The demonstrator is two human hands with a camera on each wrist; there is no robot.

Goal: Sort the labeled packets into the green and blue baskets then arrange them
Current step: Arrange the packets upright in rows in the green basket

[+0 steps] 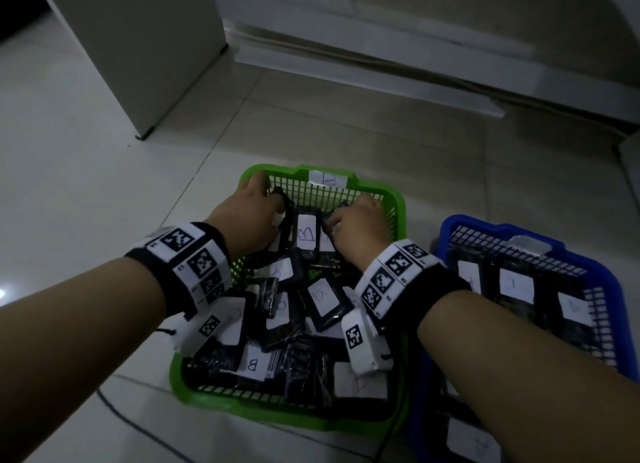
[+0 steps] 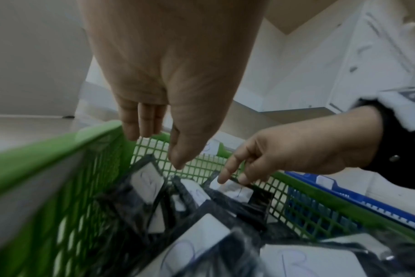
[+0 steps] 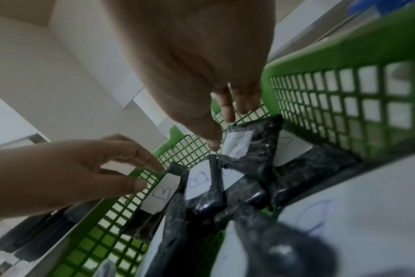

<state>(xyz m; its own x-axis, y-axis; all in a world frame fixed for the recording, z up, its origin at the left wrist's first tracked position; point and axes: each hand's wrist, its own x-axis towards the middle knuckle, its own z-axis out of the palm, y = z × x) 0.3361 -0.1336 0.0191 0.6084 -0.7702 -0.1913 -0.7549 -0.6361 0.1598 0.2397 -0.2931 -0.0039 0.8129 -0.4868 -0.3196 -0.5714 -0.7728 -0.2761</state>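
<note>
Head view showed the left hand (image 1: 250,217) and right hand (image 1: 358,225), fingers loosely open and gripping nothing, over upright black plastic packets with white "B" labels (image 1: 307,235) just beneath the fingertips in the green mesh plastic basket (image 1: 398,199), sorting apparently finished, arranging unfinished.

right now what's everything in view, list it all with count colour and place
green basket: one, green mesh, on the floor in front, tagged B on its far rim
blue basket: one, blue mesh, right of the green one, touching or nearly so
packets: many, black with white labels, heaped in both baskets; B readable on several in the green one
cabinet: one, pale, far left on the floor
wrist bands: two, black with white marker tags
left hand: far left corner of the green basket, over the packets
right hand: far right of the green basket, fingers down at a packet
</note>
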